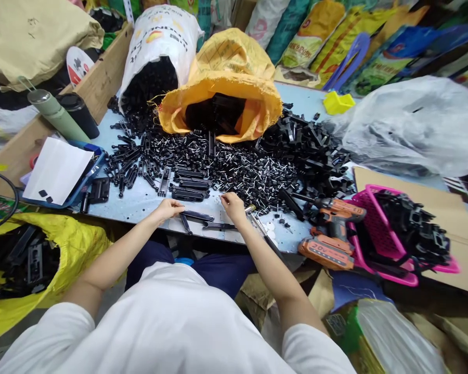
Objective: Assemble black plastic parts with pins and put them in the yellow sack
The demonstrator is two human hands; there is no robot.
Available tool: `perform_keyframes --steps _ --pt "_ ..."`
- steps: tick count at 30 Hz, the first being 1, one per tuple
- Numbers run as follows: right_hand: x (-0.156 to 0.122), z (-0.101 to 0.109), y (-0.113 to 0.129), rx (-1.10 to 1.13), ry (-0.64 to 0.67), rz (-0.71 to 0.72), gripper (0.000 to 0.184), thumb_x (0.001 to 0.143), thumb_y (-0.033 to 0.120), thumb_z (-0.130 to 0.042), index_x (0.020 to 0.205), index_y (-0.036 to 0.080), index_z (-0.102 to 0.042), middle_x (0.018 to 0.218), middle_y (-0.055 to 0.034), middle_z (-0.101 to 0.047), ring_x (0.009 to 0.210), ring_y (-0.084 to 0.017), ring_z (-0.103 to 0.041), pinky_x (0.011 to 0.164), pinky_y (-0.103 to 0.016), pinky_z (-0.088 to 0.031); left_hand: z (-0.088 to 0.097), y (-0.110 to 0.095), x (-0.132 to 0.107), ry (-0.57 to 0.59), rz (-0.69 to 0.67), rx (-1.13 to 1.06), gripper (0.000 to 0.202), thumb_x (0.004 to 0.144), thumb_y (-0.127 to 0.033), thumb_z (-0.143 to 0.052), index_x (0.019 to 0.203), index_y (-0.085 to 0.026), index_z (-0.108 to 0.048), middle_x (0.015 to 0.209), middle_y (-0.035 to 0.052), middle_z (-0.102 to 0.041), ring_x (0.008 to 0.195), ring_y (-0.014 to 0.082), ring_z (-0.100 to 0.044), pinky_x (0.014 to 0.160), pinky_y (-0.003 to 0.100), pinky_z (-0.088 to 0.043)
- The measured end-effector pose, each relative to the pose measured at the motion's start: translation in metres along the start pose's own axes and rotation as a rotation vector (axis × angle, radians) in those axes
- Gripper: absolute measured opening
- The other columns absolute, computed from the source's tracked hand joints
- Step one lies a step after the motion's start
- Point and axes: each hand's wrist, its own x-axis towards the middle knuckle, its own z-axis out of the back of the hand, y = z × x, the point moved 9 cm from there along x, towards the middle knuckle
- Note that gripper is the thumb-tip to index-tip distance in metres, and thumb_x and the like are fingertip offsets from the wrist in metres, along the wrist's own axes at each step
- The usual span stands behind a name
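My left hand (167, 209) is closed on one end of a long black plastic bar (197, 215) lying on the pale blue table (140, 200). My right hand (232, 204) is curled at the near edge of a heap of small black pins with metal tips (242, 169), fingers pinched on something too small to make out. More black bars (189, 187) lie stacked just beyond my hands. Another black strip (220, 226) rests below my right hand.
A yellow sack (226, 78) and a white sack (159, 41) spill black parts at the back. An orange cordless drill (331, 228) lies right of my hands beside a pink basket (368, 218) of black parts. Bottles (58, 114) and a blue tray (83, 179) stand left.
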Motion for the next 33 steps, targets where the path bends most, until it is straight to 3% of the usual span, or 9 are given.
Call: perform_keyframes --steps 6,10,16,20,23,26,28,30,33 --pt "-0.029 -0.017 -0.016 0.048 0.08 -0.071 0.018 0.081 0.027 -0.051 0.074 0.016 -0.065 0.074 -0.0058 -0.062 0.067 -0.016 -0.057 0.068 -0.027 -0.046 0.002 -0.003 -0.002 -0.042 -0.071 0.063 0.031 0.059 -0.028 -0.078 0.082 -0.012 -0.064 0.069 0.0002 -0.063 0.055 0.0069 -0.051 0.052 0.019 -0.036" --pt "-0.02 -0.009 -0.018 0.048 0.049 -0.123 0.02 0.08 0.027 -0.05 0.075 0.016 -0.066 0.075 -0.0069 -0.063 0.067 -0.016 -0.058 0.068 -0.028 -0.047 -0.001 0.007 0.0 -0.008 -0.075 0.068 0.04 0.063 -0.038 -0.073 0.094 -0.014 -0.067 0.08 0.0037 -0.067 0.06 0.0098 -0.055 0.052 0.02 -0.035" --pt "-0.018 0.015 -0.016 0.163 0.009 -0.224 0.019 0.078 0.031 -0.054 0.076 0.016 -0.066 0.077 -0.007 -0.066 0.067 -0.016 -0.06 0.068 -0.029 -0.048 -0.005 0.021 0.001 0.06 -0.085 -0.01 0.049 0.064 -0.052 -0.069 0.095 -0.014 -0.068 0.084 0.0061 -0.067 0.064 0.0122 -0.059 0.052 0.019 -0.035" --pt "-0.028 0.014 0.008 0.329 0.226 -0.233 0.016 0.074 0.033 -0.062 0.073 0.017 -0.065 0.07 -0.003 -0.067 0.064 -0.015 -0.061 0.063 -0.025 -0.047 -0.003 0.021 0.003 0.05 -0.132 0.021 0.049 0.067 -0.052 -0.067 0.098 -0.014 -0.068 0.088 0.007 -0.068 0.069 0.0139 -0.06 0.055 0.02 -0.037" --pt "-0.033 0.013 0.035 0.222 0.362 -0.16 0.008 0.073 0.023 -0.062 0.068 0.017 -0.064 0.067 -0.002 -0.066 0.061 -0.013 -0.06 0.062 -0.023 -0.045 -0.003 0.019 0.001 0.023 -0.193 0.1 0.046 0.072 -0.05 -0.062 0.099 -0.014 -0.068 0.087 0.0074 -0.068 0.07 0.0162 -0.06 0.059 0.025 -0.042" --pt "-0.035 0.01 0.06 0.023 0.452 -0.039 0.008 0.077 0.016 -0.057 0.072 0.016 -0.064 0.075 -0.0039 -0.066 0.067 -0.013 -0.06 0.065 -0.022 -0.043 0.001 -0.005 -0.018 -0.186 -0.496 0.269 0.039 0.079 -0.046 -0.057 0.101 -0.015 -0.065 0.094 0.0091 -0.066 0.077 0.0186 -0.06 0.071 0.032 -0.046" --pt "-0.037 0.004 0.074 -0.125 0.536 0.062 0.011 0.08 0.016 -0.054 0.077 0.015 -0.065 0.081 -0.006 -0.065 0.07 -0.013 -0.06 0.067 -0.022 -0.042 -0.019 -0.028 -0.044 -0.263 -0.811 0.485 0.032 0.083 -0.04 -0.054 0.101 -0.016 -0.063 0.101 0.0102 -0.064 0.09 0.021 -0.058 0.083 0.037 -0.043" --pt "-0.042 -0.003 0.081 -0.244 0.599 0.14 0.015 0.085 0.017 -0.051 0.082 0.015 -0.065 0.084 -0.0077 -0.063 0.071 -0.014 -0.061 0.068 -0.023 -0.042 -0.062 -0.037 -0.061 -0.154 -1.043 0.77 0.031 0.083 -0.038 -0.054 0.106 -0.017 -0.06 0.109 0.0116 -0.061 0.103 0.0245 -0.054 0.091 0.041 -0.038" --pt "-0.052 -0.01 0.077 -0.245 0.544 0.189 0.023 0.091 0.023 -0.044 0.088 0.014 -0.065 0.087 -0.0097 -0.063 0.076 -0.016 -0.062 0.071 -0.025 -0.045 -0.112 -0.027 -0.055 0.042 -1.068 1.128 0.045 0.08 -0.043 -0.058 0.114 -0.013 -0.054 0.109 0.0145 -0.059 0.104 0.0288 -0.051 0.09 0.043 -0.035"
